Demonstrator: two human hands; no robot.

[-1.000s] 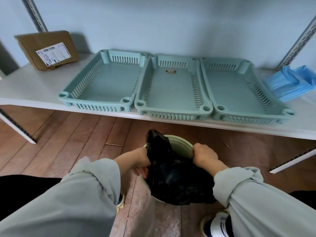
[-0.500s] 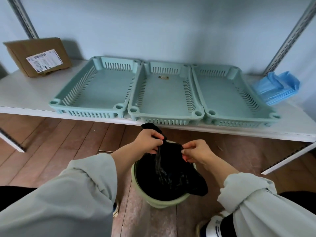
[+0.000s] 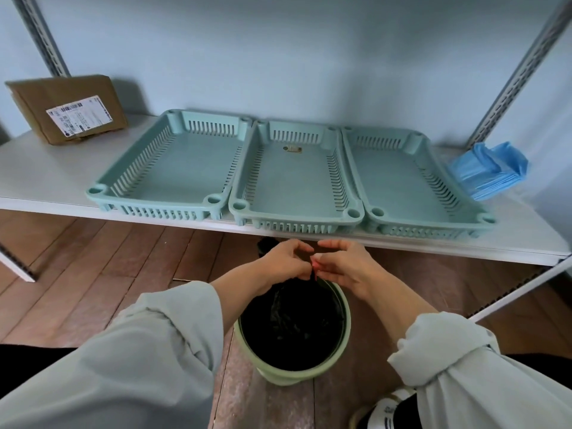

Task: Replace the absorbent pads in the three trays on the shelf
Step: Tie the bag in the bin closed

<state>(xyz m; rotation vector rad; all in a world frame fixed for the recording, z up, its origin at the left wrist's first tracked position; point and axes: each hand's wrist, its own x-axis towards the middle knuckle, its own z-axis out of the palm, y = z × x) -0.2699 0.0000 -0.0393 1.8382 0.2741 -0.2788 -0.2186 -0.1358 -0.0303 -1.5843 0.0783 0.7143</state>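
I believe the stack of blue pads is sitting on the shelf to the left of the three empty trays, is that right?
Not quite: the head view shows the blue pads on the shelf to the right of the three empty trays; a cardboard box sits on the left.

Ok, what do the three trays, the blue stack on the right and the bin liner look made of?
Trays: moulded plastic, pale green, semi-matte, with slotted walls. Blue stack: thin sheets with a slight sheen, probably plastic-backed pads; hard to confirm. Bin liner: thin black plastic film, crinkled and glossy, pinched by the left hand and right hand.
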